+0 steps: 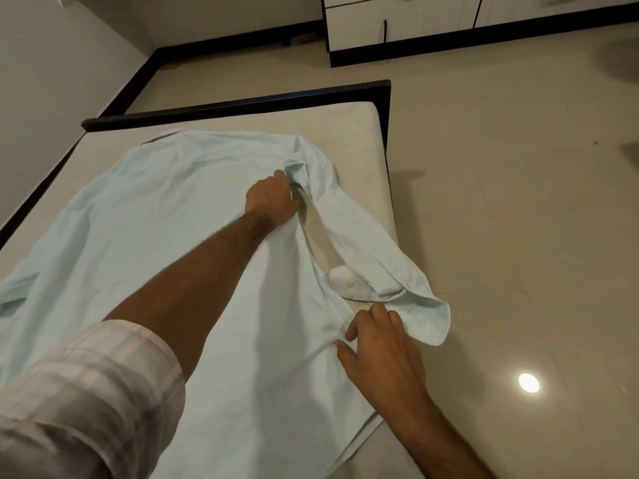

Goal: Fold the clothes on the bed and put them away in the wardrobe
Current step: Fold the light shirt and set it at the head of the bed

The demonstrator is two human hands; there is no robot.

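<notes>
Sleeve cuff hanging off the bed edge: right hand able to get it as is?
Probably yes. The right hand pinches the shirt right beside the cuff, with nothing between them. It would need to let go first.

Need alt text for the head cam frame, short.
Two bare hands work a pale blue shirt spread on a bed: left hand grips the armpit seam, right hand pinches the side edge near the cuff.
</notes>
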